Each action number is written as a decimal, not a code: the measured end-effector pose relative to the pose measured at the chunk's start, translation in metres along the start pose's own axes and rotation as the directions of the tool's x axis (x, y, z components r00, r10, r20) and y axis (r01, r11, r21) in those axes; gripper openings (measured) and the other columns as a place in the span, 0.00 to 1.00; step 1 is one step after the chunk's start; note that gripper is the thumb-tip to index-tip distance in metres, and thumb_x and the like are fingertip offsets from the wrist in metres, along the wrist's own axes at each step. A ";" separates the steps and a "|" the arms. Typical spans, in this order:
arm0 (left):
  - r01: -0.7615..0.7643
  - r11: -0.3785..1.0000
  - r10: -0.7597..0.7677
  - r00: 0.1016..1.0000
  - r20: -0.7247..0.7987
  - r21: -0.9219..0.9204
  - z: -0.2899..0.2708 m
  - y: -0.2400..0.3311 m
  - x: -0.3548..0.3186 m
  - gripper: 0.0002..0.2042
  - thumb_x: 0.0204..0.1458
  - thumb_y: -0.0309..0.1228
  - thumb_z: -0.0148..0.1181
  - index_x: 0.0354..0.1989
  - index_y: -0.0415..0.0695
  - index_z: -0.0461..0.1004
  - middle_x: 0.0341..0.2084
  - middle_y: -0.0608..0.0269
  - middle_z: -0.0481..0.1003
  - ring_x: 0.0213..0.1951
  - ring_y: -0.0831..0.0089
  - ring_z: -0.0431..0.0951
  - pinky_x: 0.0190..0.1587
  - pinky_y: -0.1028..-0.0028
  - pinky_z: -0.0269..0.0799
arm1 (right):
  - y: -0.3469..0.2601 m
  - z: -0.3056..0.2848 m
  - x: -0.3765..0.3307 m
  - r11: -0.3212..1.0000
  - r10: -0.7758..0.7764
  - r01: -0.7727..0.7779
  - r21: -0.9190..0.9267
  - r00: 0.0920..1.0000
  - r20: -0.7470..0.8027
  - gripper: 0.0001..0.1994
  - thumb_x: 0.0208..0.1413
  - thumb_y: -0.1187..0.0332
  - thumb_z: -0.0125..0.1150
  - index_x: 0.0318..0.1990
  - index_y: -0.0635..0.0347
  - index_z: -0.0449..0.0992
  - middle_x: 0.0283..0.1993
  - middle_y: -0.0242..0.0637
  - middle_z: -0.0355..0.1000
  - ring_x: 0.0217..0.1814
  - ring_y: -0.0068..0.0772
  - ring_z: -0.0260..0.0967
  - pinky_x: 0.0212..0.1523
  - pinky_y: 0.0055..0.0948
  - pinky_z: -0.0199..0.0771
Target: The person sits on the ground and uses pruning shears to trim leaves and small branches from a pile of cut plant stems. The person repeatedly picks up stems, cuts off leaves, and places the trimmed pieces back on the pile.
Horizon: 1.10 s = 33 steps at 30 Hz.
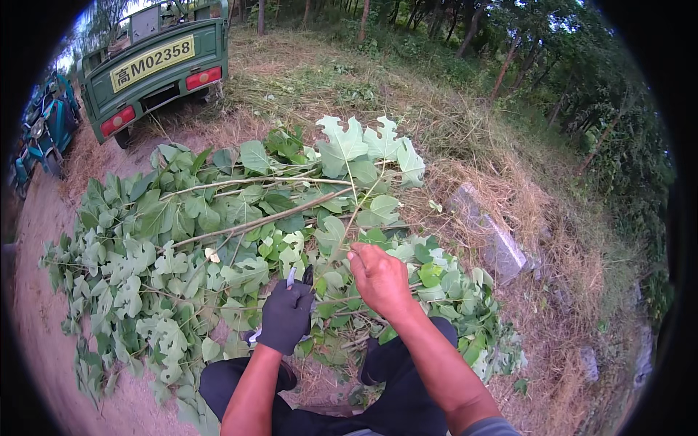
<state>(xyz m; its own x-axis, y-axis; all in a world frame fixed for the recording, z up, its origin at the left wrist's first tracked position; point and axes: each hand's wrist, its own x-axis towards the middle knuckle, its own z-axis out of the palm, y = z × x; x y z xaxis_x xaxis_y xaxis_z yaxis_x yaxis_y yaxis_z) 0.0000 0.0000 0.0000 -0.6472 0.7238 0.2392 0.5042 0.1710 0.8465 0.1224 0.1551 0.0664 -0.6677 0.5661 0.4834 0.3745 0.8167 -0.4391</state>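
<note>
My right hand (pixel 382 280), bare, is closed around the lower stem of a leafy twig (pixel 358 207). The twig rises away from me, with big pale green lobed leaves (pixel 343 147) at its top. Close by on the left, my left hand (pixel 286 317) wears a dark glove. Its fingers wrap around what look like pruning shears (pixel 308 276); a black tip and a light grey tip poke out past the fingers, and the glove covers the rest. Both hands are above a wide heap of cut leafy branches (pixel 171 283), in front of my bent knees.
A long bare branch (pixel 269 219) lies across the heap. Beyond it at far left stands a green cargo vehicle (pixel 156 65), with a blue vehicle (pixel 54 120) beside it. Stone blocks (pixel 498 247) sit in dry grass on the right, below trees.
</note>
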 end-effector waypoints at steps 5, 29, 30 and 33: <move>-0.084 0.990 0.084 0.996 0.003 0.109 -0.006 -0.008 -0.009 0.03 0.48 0.25 0.64 0.31 0.42 0.78 0.30 0.52 0.75 0.31 0.59 0.78 0.36 0.66 0.74 | -0.011 0.005 -0.009 0.997 0.072 -0.075 0.034 0.995 0.063 0.08 0.60 0.65 0.55 0.37 0.60 0.75 0.30 0.47 0.73 0.30 0.53 0.74 0.30 0.45 0.74; -0.017 0.998 0.020 0.998 0.061 -0.055 -0.002 -0.003 0.002 0.05 0.53 0.26 0.58 0.36 0.41 0.76 0.31 0.52 0.73 0.30 0.58 0.76 0.34 0.66 0.71 | -0.005 0.020 -0.002 0.550 0.375 -0.533 0.643 0.845 0.380 0.15 0.63 0.67 0.54 0.54 0.64 0.73 0.30 0.27 0.68 0.28 0.17 0.65 0.28 0.23 0.70; -0.023 0.998 0.026 0.998 0.055 -0.058 -0.001 -0.003 0.002 0.05 0.53 0.26 0.57 0.36 0.41 0.76 0.30 0.52 0.72 0.30 0.59 0.76 0.34 0.66 0.71 | -0.003 0.022 -0.003 0.552 0.384 -0.527 0.646 0.848 0.364 0.14 0.63 0.67 0.54 0.52 0.64 0.74 0.30 0.28 0.68 0.28 0.17 0.65 0.28 0.23 0.70; -0.036 0.998 0.038 0.999 0.039 -0.048 -0.001 -0.003 0.002 0.05 0.53 0.26 0.57 0.36 0.41 0.77 0.30 0.53 0.72 0.30 0.59 0.76 0.34 0.66 0.71 | -0.004 0.026 -0.006 0.514 0.425 -0.561 0.649 0.824 0.375 0.11 0.63 0.67 0.55 0.45 0.64 0.76 0.29 0.28 0.69 0.28 0.17 0.66 0.27 0.23 0.70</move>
<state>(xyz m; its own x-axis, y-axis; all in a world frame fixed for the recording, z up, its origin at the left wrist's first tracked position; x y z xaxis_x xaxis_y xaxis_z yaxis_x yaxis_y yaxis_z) -0.0032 0.0004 -0.0013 -0.6050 0.7550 0.2529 0.4994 0.1124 0.8591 0.1084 0.1455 0.0452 -0.6318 0.7718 -0.0724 0.1495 0.0297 -0.9883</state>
